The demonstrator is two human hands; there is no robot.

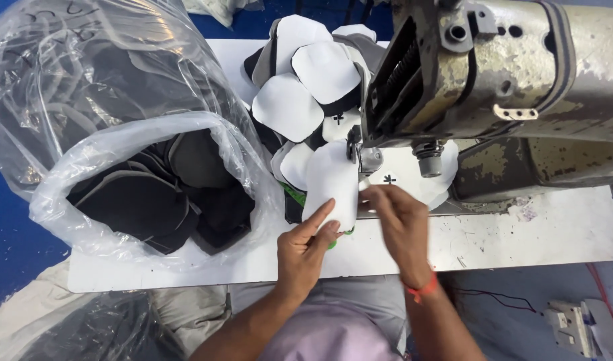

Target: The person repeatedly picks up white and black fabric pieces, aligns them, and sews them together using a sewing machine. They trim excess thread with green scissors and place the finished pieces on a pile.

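Note:
My left hand [308,249] holds the near edge of a white curved fabric piece [333,182] that stands up against the needle area [357,155] of an old beige sewing machine [493,73]. My right hand [398,224], with a red thread band at the wrist, pinches the same piece at its right edge just below the presser foot. Behind the needle a chain of sewn white-and-black pieces [306,87] is piled up. Another white piece with a black cross mark [396,175] lies under the machine arm.
A large clear plastic bag [112,154] full of black and grey cut pieces sits on the left of the white table [520,234]. A green scrap [294,197] shows beneath the held piece. Crumpled plastic lies at lower left, cables and a white box at lower right.

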